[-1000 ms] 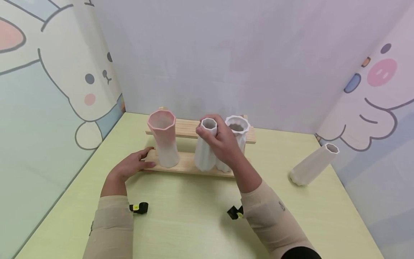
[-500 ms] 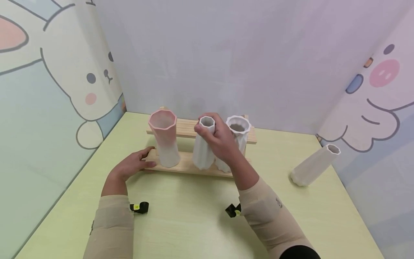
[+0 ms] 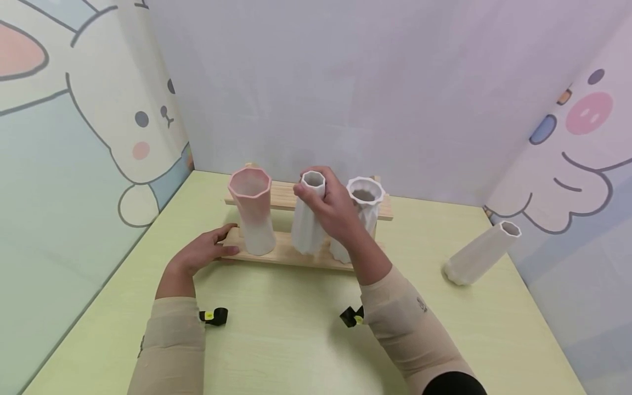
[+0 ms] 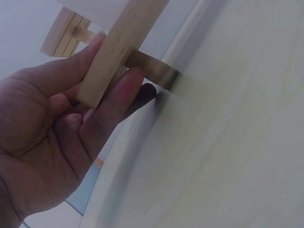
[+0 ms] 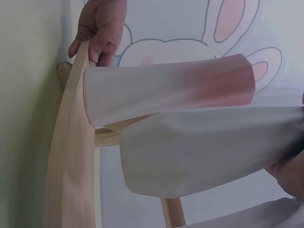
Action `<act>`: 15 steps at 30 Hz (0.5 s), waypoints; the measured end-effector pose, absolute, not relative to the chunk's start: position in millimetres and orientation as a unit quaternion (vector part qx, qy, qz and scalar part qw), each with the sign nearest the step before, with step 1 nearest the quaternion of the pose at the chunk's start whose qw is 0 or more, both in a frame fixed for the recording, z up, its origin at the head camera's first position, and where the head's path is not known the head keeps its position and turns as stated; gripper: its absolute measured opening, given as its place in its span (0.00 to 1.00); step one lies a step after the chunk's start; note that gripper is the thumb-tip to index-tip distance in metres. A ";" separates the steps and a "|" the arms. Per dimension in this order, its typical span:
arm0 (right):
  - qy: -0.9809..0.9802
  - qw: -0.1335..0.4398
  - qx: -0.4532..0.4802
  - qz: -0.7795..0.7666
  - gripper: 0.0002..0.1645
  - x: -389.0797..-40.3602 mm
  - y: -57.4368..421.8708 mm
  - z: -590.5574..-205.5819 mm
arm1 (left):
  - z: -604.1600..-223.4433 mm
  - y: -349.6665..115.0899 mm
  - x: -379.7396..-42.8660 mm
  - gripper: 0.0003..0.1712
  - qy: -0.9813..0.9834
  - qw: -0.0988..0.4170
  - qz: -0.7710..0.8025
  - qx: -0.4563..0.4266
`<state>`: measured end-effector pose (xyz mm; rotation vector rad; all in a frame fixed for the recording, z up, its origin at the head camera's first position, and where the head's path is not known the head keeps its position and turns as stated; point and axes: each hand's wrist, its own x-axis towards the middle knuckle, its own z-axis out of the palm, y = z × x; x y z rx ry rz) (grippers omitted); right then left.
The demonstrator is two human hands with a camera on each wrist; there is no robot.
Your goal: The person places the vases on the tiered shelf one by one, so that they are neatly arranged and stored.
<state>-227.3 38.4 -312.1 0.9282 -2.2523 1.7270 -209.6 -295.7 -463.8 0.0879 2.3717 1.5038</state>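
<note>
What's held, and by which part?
Right hand: the white, ribbed, ceramic-looking vase, near its narrow mouth. Left hand: the pale wooden two-tier rack, by its lower shelf's left end.

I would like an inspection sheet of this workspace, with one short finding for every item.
Surface: pale green table, under a wooden rack.
Job's things: pink-and-white vase and wide-mouthed white vase stand on the rack; narrow white vase is held, its base apart from the shelf.
Clutter: separate white vase, away from the rack, toward the person's right.
Grippers: left hand holds the rack's left end; right hand grips the narrow white vase.
Cables: nothing seen.
Surroundings: pale backdrop, cartoon-printed side walls.
</note>
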 end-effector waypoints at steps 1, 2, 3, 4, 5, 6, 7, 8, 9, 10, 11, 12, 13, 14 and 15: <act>-0.754 0.080 0.308 0.575 0.21 -228.1 37.4 -311.6 | -464.2 -295.6 -209.8 0.55 0.830 0.166 0.531 0.031; -0.755 0.082 0.305 0.575 0.21 -228.8 36.4 -310.9 | -464.4 -295.6 -209.8 0.55 0.830 0.166 0.531 0.032; -0.756 0.085 0.302 0.575 0.21 -229.5 35.3 -310.4 | -464.6 -295.6 -209.9 0.55 0.831 0.166 0.531 0.032; -0.757 0.088 0.299 0.574 0.21 -230.3 34.3 -310.0 | -464.8 -295.6 -210.0 0.55 0.831 0.166 0.530 0.033; -0.758 0.091 0.297 0.574 0.20 -231.2 33.2 -309.6 | -464.9 -295.7 -210.0 0.55 0.833 0.165 0.528 0.033; -0.759 0.094 0.294 0.574 0.20 -231.7 32.3 -309.2 | -465.0 -295.8 -210.1 0.55 0.833 0.165 0.528 0.033; -0.758 0.095 0.293 0.575 0.19 -232.4 31.2 -309.0 | -465.0 -296.1 -210.1 0.55 0.835 0.164 0.525 0.033; -0.757 0.096 0.293 0.576 0.19 -233.0 30.4 -308.9 | -464.9 -296.4 -210.0 0.55 0.838 0.162 0.521 0.033; -0.757 0.097 0.293 0.576 0.19 -233.7 29.5 -309.0 | -464.8 -296.7 -210.0 0.55 0.839 0.162 0.518 0.032; -0.757 0.099 0.293 0.576 0.19 -234.5 28.8 -309.3 | -464.6 -296.8 -209.9 0.55 0.841 0.161 0.516 0.031; -0.756 0.100 0.293 0.577 0.19 -235.0 28.2 -309.6 | -464.2 -296.8 -209.7 0.55 0.843 0.160 0.513 0.030; -0.756 0.100 0.292 0.577 0.19 -235.5 27.6 -309.9 | -463.7 -296.6 -209.6 0.55 0.844 0.160 0.511 0.030; -0.756 0.100 0.293 0.577 0.20 -236.3 27.1 -310.5 | -463.2 -296.3 -209.4 0.55 0.845 0.160 0.510 0.029; -0.756 0.100 0.292 0.578 0.21 -236.6 26.7 -310.9 | -462.8 -296.1 -209.2 0.55 0.845 0.159 0.509 0.029; -0.756 0.099 0.292 0.578 0.22 -236.9 26.3 -311.2 | -462.5 -295.8 -209.1 0.55 0.845 0.159 0.509 0.028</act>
